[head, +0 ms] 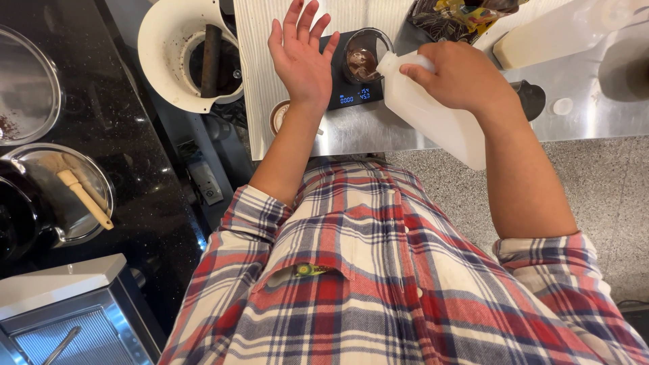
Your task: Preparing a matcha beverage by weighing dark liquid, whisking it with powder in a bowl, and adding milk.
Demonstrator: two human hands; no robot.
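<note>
Pouring step: right hand (460, 74) grips the tilted white jug (433, 111), spout over the glass (365, 54) on the scale (351, 94); left hand (301, 54) hovers open, empty; next calls for a steady tilt

Blue-lit scale screen (356, 95) under the glass; crumpled dark patterned packet (451, 19) behind.

Left hand (301, 57) raised flat, fingers spread, palm down; right hand (460, 74) curled in a tight grip, forearm extended, both sleeves rolled.

Right hand (460, 74) hides the jug's (439, 118) handle.
</note>
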